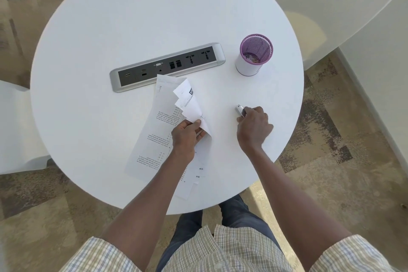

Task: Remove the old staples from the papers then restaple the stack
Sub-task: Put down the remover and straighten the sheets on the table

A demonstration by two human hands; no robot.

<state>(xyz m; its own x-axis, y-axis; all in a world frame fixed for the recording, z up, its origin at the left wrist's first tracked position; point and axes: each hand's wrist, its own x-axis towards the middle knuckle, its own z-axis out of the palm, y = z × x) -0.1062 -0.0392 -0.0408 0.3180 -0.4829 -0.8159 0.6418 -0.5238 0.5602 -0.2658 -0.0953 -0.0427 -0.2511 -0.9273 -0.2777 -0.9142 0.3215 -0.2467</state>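
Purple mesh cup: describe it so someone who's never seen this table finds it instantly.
On the round white table, look just past the right end of the grey power and data socket strip. The purple mesh cup stands there upright, apart from the papers. It is the only coloured, cylindrical thing: purple rim and mesh inside, white outside.

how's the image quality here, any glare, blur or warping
Head view: bright, even light washes out the white table, so the papers barely stand out against it; wide-angle warping bows the edges; print on the sheets is too soft to read; the tool in the right hand is slightly blurred.
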